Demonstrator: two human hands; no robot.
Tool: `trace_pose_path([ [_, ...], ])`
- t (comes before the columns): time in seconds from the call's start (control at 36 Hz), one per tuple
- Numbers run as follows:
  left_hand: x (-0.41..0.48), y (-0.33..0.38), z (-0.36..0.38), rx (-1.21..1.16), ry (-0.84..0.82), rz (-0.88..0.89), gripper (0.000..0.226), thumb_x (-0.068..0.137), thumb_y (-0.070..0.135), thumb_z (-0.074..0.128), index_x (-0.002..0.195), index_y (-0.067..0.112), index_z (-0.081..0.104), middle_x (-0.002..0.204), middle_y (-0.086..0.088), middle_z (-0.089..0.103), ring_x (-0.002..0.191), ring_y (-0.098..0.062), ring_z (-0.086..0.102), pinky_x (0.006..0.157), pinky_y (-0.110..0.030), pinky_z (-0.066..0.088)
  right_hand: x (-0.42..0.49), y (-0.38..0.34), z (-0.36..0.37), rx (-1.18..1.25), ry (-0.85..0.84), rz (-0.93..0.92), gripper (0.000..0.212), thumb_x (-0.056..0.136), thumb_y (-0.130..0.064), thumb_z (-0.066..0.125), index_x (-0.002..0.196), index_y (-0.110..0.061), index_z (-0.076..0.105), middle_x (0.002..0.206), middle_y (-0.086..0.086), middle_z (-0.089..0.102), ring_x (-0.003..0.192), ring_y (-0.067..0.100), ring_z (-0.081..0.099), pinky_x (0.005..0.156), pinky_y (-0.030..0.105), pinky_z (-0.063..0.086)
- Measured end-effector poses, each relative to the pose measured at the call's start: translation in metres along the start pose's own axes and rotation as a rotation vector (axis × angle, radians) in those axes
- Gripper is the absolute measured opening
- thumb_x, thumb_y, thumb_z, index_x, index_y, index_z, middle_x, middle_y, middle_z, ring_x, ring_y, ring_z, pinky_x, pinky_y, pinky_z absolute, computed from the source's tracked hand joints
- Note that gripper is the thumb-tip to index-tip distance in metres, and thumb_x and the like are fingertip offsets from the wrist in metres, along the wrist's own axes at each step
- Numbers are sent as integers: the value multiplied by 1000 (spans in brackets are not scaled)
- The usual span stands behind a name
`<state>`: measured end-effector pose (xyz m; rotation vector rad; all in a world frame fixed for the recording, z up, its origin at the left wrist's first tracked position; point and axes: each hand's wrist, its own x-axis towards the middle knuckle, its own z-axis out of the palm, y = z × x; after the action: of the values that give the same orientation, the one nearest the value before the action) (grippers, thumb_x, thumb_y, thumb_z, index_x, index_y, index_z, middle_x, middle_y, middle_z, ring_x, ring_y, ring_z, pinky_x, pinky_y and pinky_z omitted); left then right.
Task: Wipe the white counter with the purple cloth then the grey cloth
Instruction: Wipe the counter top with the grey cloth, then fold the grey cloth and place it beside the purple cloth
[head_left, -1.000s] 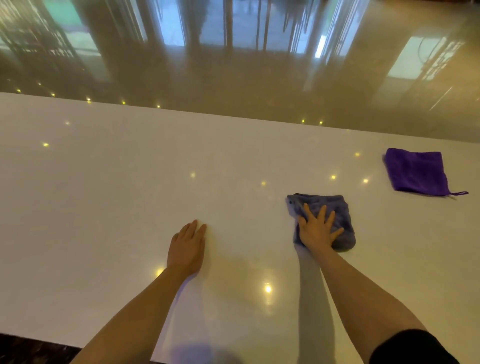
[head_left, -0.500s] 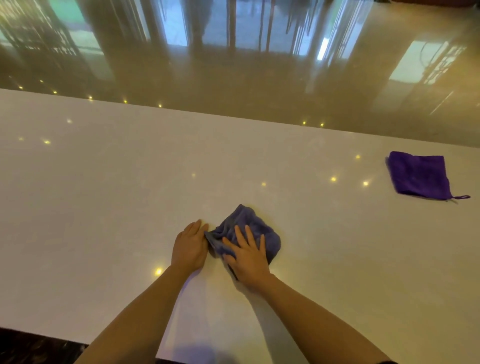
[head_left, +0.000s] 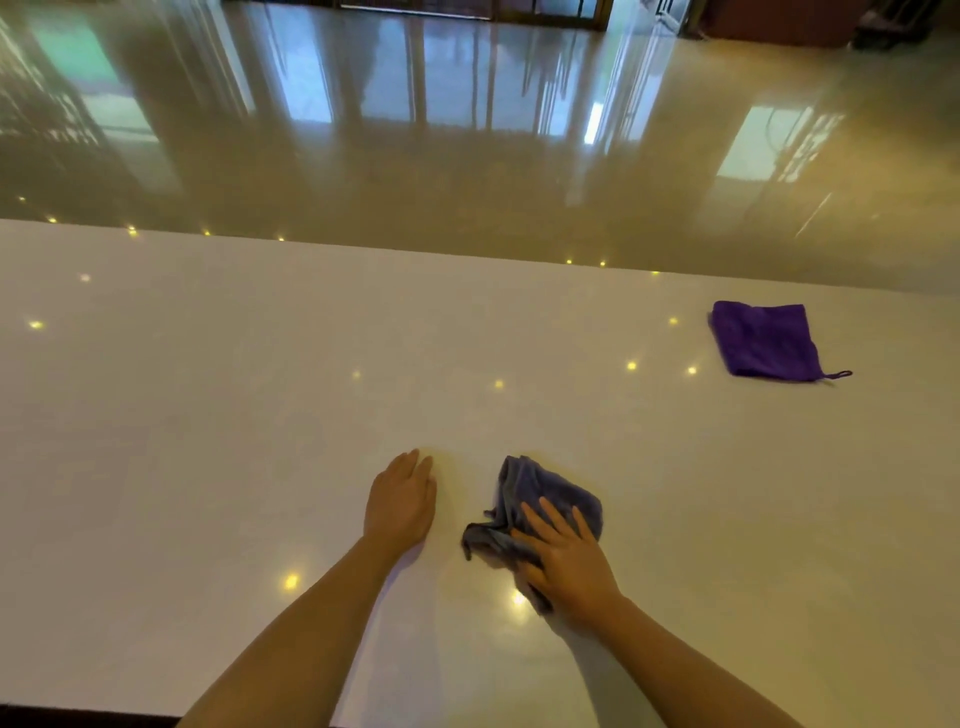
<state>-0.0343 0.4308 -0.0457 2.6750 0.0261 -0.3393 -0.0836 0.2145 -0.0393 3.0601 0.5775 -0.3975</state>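
Observation:
My right hand (head_left: 569, 564) presses flat on the crumpled grey cloth (head_left: 540, 499) near the front middle of the white counter (head_left: 208, 415). The fingers are spread over the cloth's near part, and the rest of the cloth bunches out ahead and to the left. My left hand (head_left: 402, 499) lies palm down on the bare counter just left of the cloth, a small gap apart from it, holding nothing. The purple cloth (head_left: 761, 340) lies folded flat at the far right of the counter, with a small loop sticking out at its near right corner.
The counter's far edge (head_left: 467, 252) runs across the view, with a glossy floor (head_left: 467, 156) beyond it. The counter's near edge (head_left: 78, 709) shows at the bottom left. Small ceiling-light reflections dot the surface.
My right hand swept the grey cloth left across the counter up to my left hand, then drew it back a little to the right. My left hand stayed put.

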Motion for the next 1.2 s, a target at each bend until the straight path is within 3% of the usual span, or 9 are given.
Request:
trace_pose_path([
  [0.11,3,25,9,32,-23,36,44,100,22,25,143,10,27,156,-10,20,144,-21,20,118,-30,14,-18,50,16,188,-80,76,47,97,-43,34,142,-37,27,158,0,6,147,20,-1,119,36,-4],
  [0.39,3,99,39,6,-85,79,43,100,24,28,139,8,34,151,-12,33,139,-23,31,114,-32,22,-44,117,16,332,-146,125,59,95,-48,35,147,-34,9,159,-3,-6,146,18,-12,117,39,-11],
  [0.58,-4,142,50,-181,-213,45,47,99,33,33,141,14,31,151,-8,33,136,-25,35,114,-35,25,-25,147,-10,773,200,388,60,90,-31,56,142,-18,29,149,8,36,137,28,34,113,41,26],
  [0.75,-3,145,40,-251,-259,17,46,98,33,37,140,16,32,147,-10,39,132,-26,41,112,-37,33,2,168,-14,687,-48,608,70,82,-35,63,140,-12,32,139,15,48,125,34,47,103,42,39],
  [0.86,4,140,32,-267,-264,28,44,98,29,38,139,15,35,142,-12,46,128,-28,47,110,-39,37,8,168,-20,623,-166,589,36,81,-31,63,108,-7,59,114,17,64,103,32,59,84,34,45],
  [0.97,10,140,25,-312,-295,33,43,98,27,38,138,13,35,142,-14,46,128,-29,47,109,-38,38,7,165,-32,731,-105,491,6,85,-18,57,85,-12,56,97,14,62,89,27,55,75,28,40],
  [1.06,15,147,19,-459,-323,1,43,98,23,39,139,10,34,143,-18,42,127,-33,48,110,-42,39,0,160,-50,838,-15,442,23,86,-16,55,68,-24,44,75,-2,52,84,24,52,67,25,39],
  [1.14,15,159,16,-773,-348,-90,47,97,22,42,140,9,29,146,-20,36,130,-36,42,106,-43,39,-7,160,-68,1000,54,432,2,90,-15,54,90,-17,54,94,9,61,95,30,57,82,34,46],
  [1.2,17,166,15,-957,-374,-121,51,96,24,44,142,10,25,149,-20,31,134,-39,37,107,-45,37,-11,166,-81,1122,116,457,22,90,-10,55,111,-5,54,115,24,59,109,39,55,92,42,45],
])
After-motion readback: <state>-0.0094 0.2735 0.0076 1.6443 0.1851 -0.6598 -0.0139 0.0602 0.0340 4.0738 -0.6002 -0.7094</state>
